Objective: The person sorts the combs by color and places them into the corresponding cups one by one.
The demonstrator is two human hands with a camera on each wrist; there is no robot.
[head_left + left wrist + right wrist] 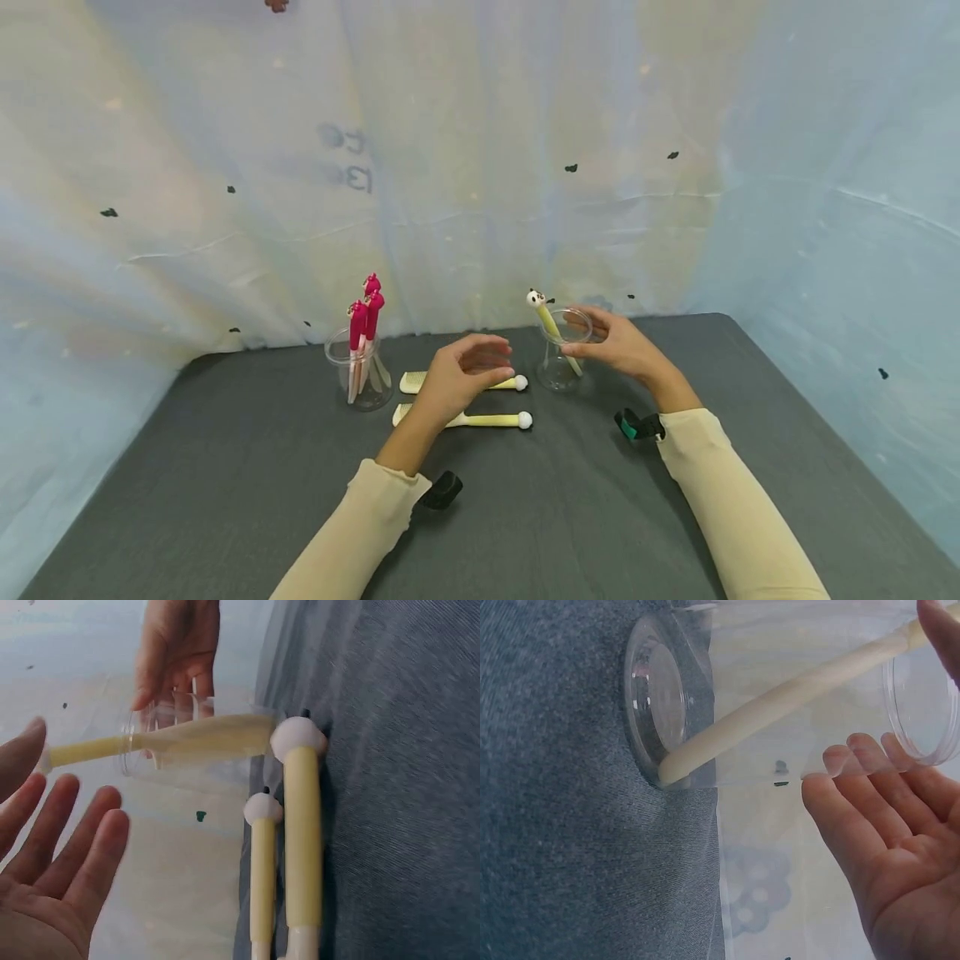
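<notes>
Fingers relaxed and empty on both sides, we hover our left hand point(457, 375) over two yellow pens point(480, 420), right hand point(618, 343) beside the clear cup point(564, 360) at two o'clock.

dark grey table point(225, 500); pale blue-cream sheet backdrop point(480, 167) with small black marks.

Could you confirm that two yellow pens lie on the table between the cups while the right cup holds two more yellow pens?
Not quite: the right cup holds only one yellow pen, as the head view shows. Two yellow pens do lie on the table between the cups.
</notes>
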